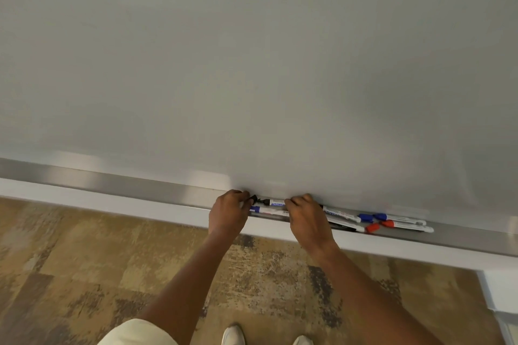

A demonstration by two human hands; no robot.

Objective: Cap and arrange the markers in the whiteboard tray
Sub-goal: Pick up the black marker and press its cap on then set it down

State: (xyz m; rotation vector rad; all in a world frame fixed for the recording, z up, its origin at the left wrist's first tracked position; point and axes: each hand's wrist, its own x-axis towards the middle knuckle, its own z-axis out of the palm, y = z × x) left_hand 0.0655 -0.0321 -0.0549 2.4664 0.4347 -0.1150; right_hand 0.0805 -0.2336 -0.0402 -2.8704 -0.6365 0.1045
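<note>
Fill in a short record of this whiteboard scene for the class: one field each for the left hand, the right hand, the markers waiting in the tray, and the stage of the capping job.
left hand: left hand pinches a black cap
right hand: right hand grips the black marker, tip bared toward the cap
gap: cap and tip close, not yet joined
tray: whiteboard tray holds a blue marker under the hands
right group: blue-capped markers and red-capped markers lie capped
stage: capping the black marker
</note>
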